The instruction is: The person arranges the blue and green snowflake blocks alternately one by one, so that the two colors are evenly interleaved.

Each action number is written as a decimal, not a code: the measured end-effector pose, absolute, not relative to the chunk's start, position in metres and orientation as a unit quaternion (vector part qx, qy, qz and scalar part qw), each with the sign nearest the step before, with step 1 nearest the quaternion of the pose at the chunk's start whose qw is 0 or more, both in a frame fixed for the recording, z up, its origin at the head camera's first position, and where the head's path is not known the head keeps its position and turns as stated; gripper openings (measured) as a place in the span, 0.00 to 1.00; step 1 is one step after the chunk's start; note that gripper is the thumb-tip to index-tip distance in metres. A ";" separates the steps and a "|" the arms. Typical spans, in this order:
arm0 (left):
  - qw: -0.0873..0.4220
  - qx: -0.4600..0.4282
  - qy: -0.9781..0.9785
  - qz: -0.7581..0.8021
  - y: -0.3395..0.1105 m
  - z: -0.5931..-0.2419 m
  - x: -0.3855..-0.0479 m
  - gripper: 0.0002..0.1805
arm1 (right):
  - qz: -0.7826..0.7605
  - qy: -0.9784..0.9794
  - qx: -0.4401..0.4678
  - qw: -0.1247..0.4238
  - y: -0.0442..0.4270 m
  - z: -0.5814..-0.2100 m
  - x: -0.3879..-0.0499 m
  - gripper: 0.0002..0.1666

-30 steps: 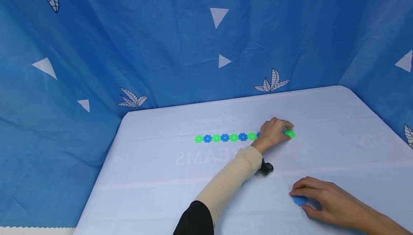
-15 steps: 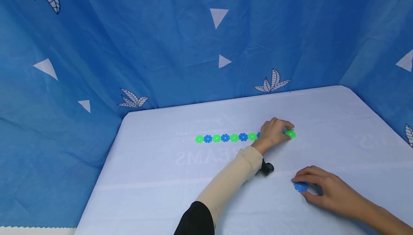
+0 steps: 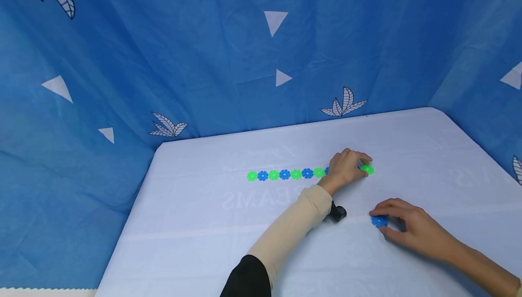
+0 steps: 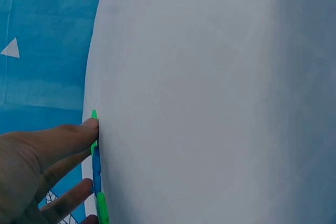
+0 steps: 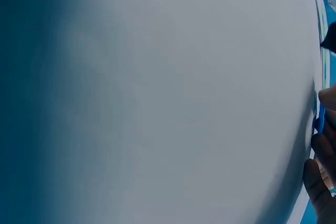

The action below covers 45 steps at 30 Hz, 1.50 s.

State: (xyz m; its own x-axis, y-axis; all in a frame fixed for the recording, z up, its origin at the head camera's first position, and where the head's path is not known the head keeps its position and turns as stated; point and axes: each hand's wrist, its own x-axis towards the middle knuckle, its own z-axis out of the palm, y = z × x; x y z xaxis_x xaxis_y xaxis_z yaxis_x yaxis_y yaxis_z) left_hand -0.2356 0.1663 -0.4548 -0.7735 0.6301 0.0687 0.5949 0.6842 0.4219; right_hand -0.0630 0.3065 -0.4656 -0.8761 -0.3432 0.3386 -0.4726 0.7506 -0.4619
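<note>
A straight row of notched plastic building discs (image 3: 284, 174), green and blue in turn, lies flat on the white table. My left hand (image 3: 344, 165) reaches over its right part and hides some of them. Thumb and finger grip the green end disc (image 3: 368, 169). From the left wrist, the row shows edge-on, with the thumb at that green disc (image 4: 94, 114) and a blue disc (image 4: 96, 169) beside it. Nearer the front, my right hand (image 3: 416, 226) pinches a loose blue disc (image 3: 379, 221) between thumb and forefinger. The right wrist view catches only part of this hand (image 5: 323, 156) at its edge.
The white tablecloth (image 3: 183, 251) carries faint lettering. A blue patterned curtain (image 3: 228, 61) stands behind the table and along its sides. Under my left wrist a small black device (image 3: 337, 213) sticks out, and that forearm crosses the middle of the table.
My right hand has moved away from the table's front, towards the row, carrying the blue disc. The left hand has stayed in place at the green end disc.
</note>
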 end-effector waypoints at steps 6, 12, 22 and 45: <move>0.040 0.334 0.918 0.210 0.165 -0.455 -0.235 0.21 | 0.276 -0.934 0.197 0.109 0.312 -0.465 -0.075 0.24; 0.039 0.340 0.916 0.211 0.165 -0.454 -0.235 0.21 | 0.272 -0.938 0.187 0.107 0.318 -0.465 -0.086 0.22; 0.043 0.346 0.914 0.209 0.165 -0.455 -0.236 0.21 | 0.249 -0.952 0.157 0.084 0.323 -0.461 -0.106 0.20; 0.044 0.344 0.916 0.202 0.165 -0.453 -0.236 0.20 | 0.273 -0.953 0.101 0.086 0.342 -0.457 -0.141 0.18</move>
